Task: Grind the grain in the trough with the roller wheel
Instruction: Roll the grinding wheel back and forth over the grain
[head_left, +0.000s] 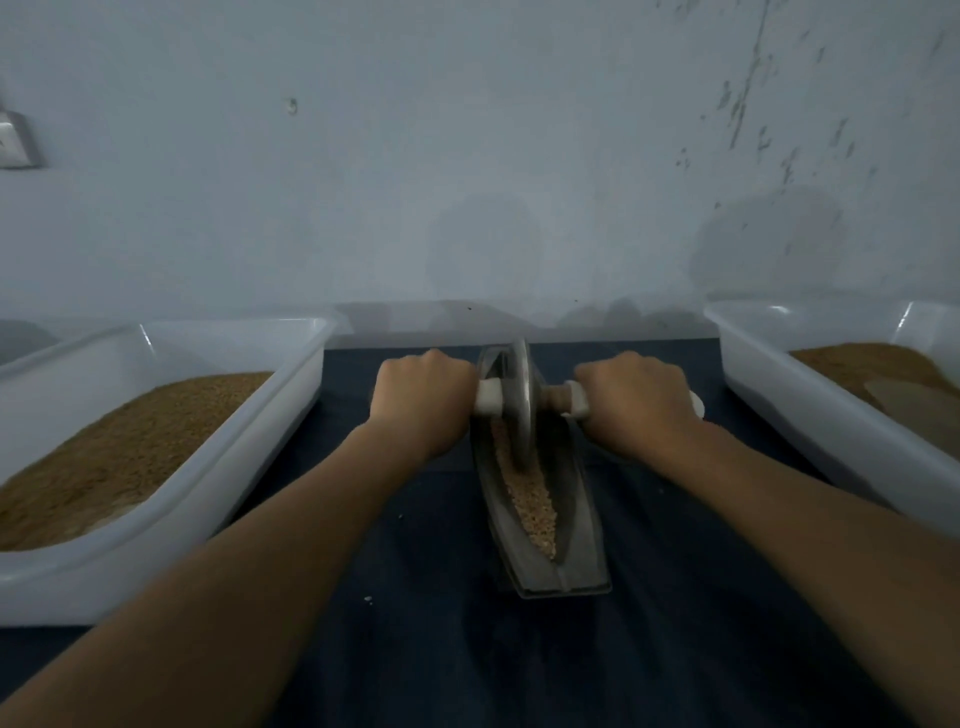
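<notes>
The trough (577, 525) lies lengthwise in front of me on the dark cloth of the desk (467, 654), one end toward me and the other toward the wall (467, 156). It is narrow, grey and boat-shaped. Inside it a pale strip of grain (532, 499) fills the bottom groove from the near tip up to the wheel. Past that the wheel hides the groove, so I cannot tell what is there.

The roller wheel (521, 410) stands upright on its edge in the far half of the trough, its rim down in the grain. A handle (556, 397) runs through its middle and sticks out past both sides of the trough. My left hand (423, 400) is curled tight round the handle's left end, with a white sleeve showing between fist and wheel. My right hand (636, 402) is wrapped round the right end, where a short stretch of bare wood and a white collar show. My hands are apart, one on each side of the trough, with the wheel between them.

Left of the trough stands a white tub (234, 330) holding a brown granular heap (119, 447) that slopes up toward its far wall. Right of the trough stands a second white tub (810, 376) with another brown heap (862, 361). A flat greyish piece (914, 408) lies on that heap; I cannot tell what it is. A few pale crumbs (369, 598) lie on the cloth left of the trough's near end.
</notes>
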